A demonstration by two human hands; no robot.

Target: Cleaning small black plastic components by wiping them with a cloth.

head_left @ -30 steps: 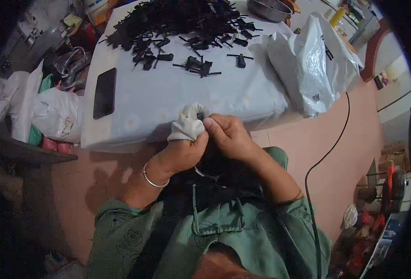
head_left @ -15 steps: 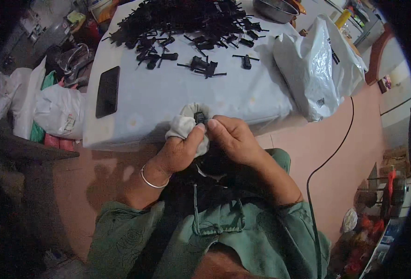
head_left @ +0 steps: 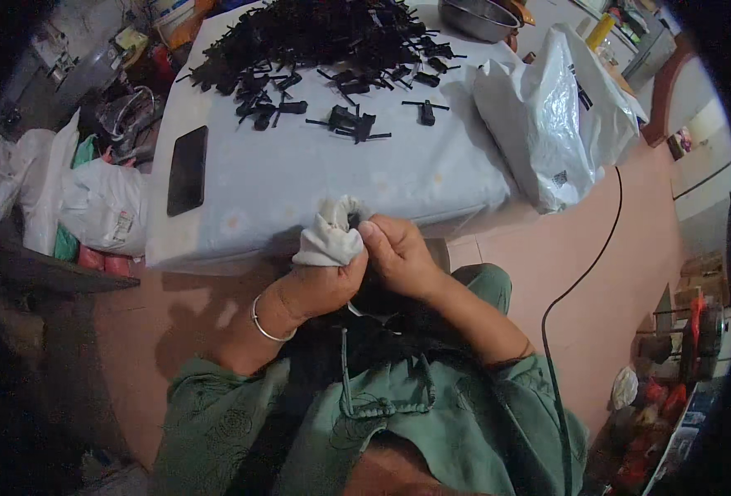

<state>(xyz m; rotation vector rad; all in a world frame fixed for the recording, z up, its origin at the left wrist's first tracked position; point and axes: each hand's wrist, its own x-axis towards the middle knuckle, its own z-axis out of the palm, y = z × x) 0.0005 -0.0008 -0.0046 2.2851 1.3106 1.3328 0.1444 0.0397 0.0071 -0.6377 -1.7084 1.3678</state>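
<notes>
at 9 o'clock, white plastic bags [head_left: 105, 207] stand partly lost in shadow. at 10, a dark phone [head_left: 187, 169] lies on the white-covered table [head_left: 258, 178]. toward 12, a heap of black parts [head_left: 316, 50] reaches the top edge, its inner pieces merging into one dark mass. near centre, the left hand [head_left: 328, 285] is closed on a pale cloth [head_left: 332, 241], most fingers hidden. the cloth is off-white, bunched and creased, held at the table's near edge; its dark gap faces 2 o'clock, contents not discernible. the right hand [head_left: 400, 252] has thumb and fingers pinched together at the cloth's 3 o'clock side; what the pinch holds cannot be told. at 1, a metal bowl [head_left: 479, 18] is cut off above. at 2, a white sack [head_left: 530, 124] hides the upper end of a black cable [head_left: 584, 281].
</notes>
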